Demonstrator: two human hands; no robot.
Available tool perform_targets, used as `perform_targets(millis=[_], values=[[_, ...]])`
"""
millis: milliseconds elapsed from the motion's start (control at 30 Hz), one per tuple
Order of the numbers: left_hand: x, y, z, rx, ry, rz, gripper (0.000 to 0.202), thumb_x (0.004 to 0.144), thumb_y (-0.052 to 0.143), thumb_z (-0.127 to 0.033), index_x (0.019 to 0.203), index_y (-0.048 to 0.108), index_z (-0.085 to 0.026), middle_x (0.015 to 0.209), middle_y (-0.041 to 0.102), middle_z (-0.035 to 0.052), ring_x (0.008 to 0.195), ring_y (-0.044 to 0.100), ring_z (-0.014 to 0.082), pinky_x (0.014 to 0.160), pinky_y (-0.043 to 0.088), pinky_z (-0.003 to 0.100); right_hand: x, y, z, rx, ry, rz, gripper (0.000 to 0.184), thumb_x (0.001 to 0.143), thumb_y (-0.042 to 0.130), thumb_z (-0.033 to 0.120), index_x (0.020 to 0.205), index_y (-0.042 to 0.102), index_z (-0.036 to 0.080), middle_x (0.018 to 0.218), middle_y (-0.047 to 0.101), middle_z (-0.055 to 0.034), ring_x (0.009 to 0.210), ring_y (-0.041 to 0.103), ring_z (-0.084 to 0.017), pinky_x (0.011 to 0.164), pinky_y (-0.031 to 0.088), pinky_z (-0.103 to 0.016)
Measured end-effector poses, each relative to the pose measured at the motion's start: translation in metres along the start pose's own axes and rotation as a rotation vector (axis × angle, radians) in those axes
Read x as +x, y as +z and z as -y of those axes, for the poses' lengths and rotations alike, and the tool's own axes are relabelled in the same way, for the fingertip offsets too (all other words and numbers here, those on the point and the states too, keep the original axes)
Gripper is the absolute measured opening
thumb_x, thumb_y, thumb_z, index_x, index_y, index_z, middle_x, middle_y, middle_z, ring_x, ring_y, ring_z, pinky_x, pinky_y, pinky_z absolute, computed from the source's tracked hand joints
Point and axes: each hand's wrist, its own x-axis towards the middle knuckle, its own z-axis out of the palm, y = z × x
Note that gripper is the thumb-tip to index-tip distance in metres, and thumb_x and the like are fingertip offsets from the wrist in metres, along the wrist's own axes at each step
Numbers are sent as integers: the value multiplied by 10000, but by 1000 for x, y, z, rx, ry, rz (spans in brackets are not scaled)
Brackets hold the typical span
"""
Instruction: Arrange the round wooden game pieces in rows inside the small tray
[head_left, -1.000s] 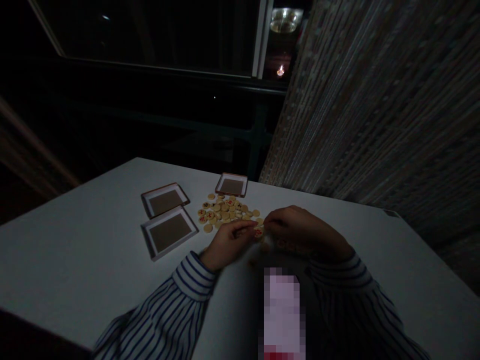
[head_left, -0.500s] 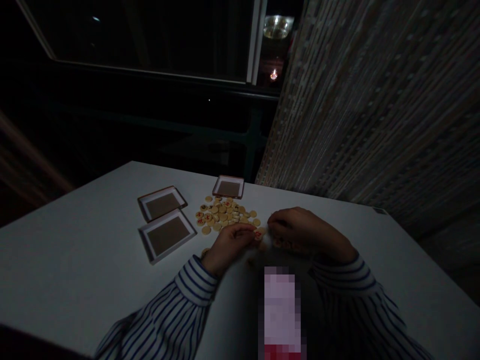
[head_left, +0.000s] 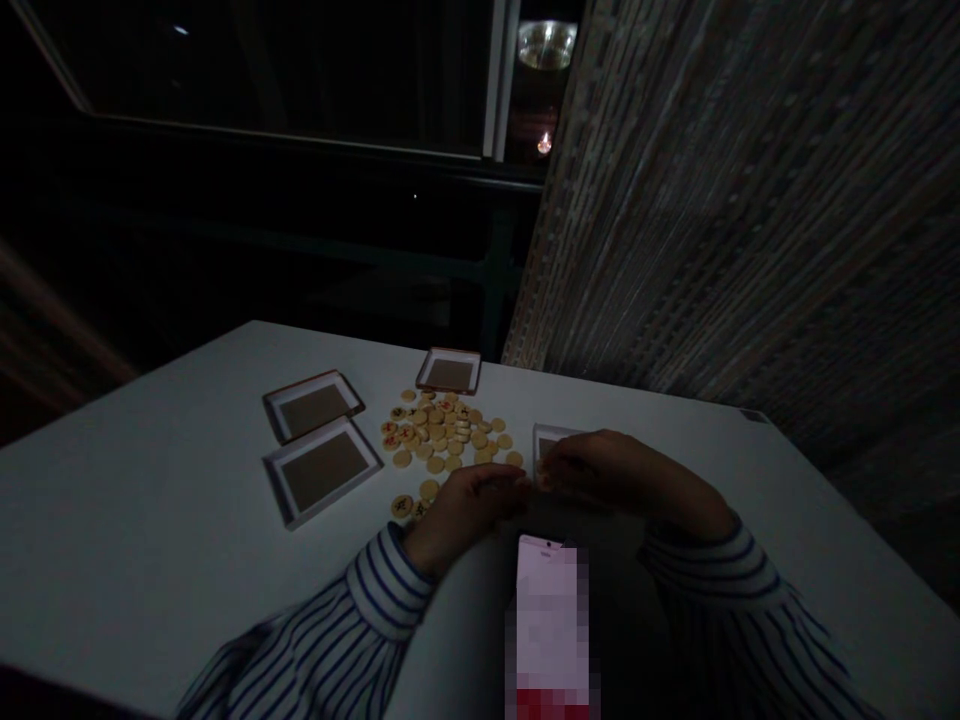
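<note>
My left hand [head_left: 469, 505] is closed, thumb and fingertips pressed together just above the table; whether a piece is between them is too dark to tell. My right hand [head_left: 607, 468] is pinched over a shallow open box [head_left: 537, 436], hiding most of it. A small pale edge shows at the right fingertips, too dim to name. The two hands' fingertips are close together but apart. Beyond my left hand, several round xiangqi pieces [head_left: 437, 432] lie in a loose pile, some showing red or black characters. A few more pieces [head_left: 403, 506] lie beside my left wrist.
A phone [head_left: 551, 610] with a lit, blurred-out screen is between my forearms. Two shallow boxes [head_left: 373, 465] touch on the left, and another box [head_left: 477, 372] is behind the pile. A string curtain [head_left: 675, 200] hangs along the right behind the white table [head_left: 187, 450].
The red-marked piece that showed at my left fingertips is out of sight. My left hand has shifted slightly right and nearer me. More of the box under my right hand shows.
</note>
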Motion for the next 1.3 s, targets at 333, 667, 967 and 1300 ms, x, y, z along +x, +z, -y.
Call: perform_targets(millis=[333,667,967,1300], values=[[8,5,4,-293,-28,-65,293,636,769,-234,886,669,-116,812,690,51,722,636,108,728,494,215,-12,-11,-4,85,17,-78,245,844,438,283,870,672,214,807,676,-31,668,576,-136,573,360,-225],[25,39,-10,-428,-57,-154,48,740,657,-101,786,657,-115,778,670,42,685,624,73,660,513,145,-19,-13,-13,102,5,-199,271,851,445,276,980,670,199,920,690,-58,787,609,-165,671,401,-250],[56,60,-28,-429,14,-135,65,753,629,-91,806,660,-112,772,666,40,656,618,67,587,495,128,-21,-15,-24,49,63,-356,326,859,422,229,1117,616,179,1099,652,-77,967,589,-191,804,411,-279],[78,65,-36,-400,75,-96,91,717,645,-64,796,661,-108,784,676,50,679,627,80,618,498,148,-18,-12,-29,71,93,-459,317,860,486,280,1151,578,193,1063,643,-71,940,573,-185,792,401,-282]])
